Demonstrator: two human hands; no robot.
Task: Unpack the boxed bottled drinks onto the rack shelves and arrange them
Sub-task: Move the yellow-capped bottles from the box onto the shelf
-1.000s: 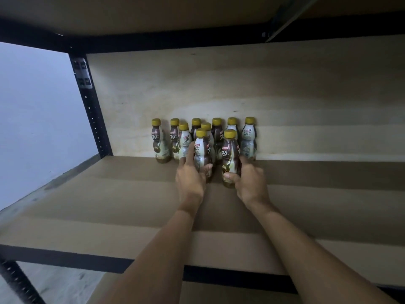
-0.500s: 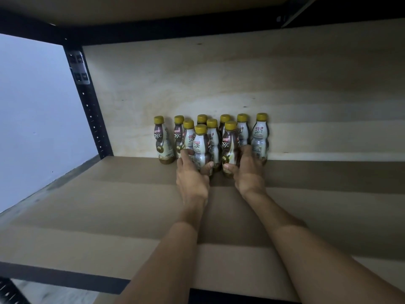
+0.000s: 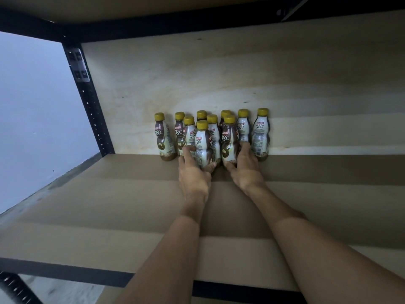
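Observation:
Several small coffee bottles with yellow caps stand upright in a tight cluster against the shelf's back panel (image 3: 219, 73). My left hand (image 3: 192, 174) grips the lower part of the front left bottle (image 3: 202, 141), thumb on its right side. My right hand (image 3: 245, 167) grips the front right bottle (image 3: 229, 139) near its base. The bottle at the far left (image 3: 163, 137) and the one at the far right (image 3: 260, 132) stand a little apart from the group.
The wooden shelf board (image 3: 109, 205) stretches wide to the left and right of the bottles. A black perforated upright post (image 3: 89, 99) stands at the back left. Overhead runs a black beam (image 3: 153, 25); the shelf's black front edge (image 3: 65, 273) lies below my forearms.
Both hands have pushed the two front bottles back into the cluster near the back panel. The view has moved closer and deeper into the shelf.

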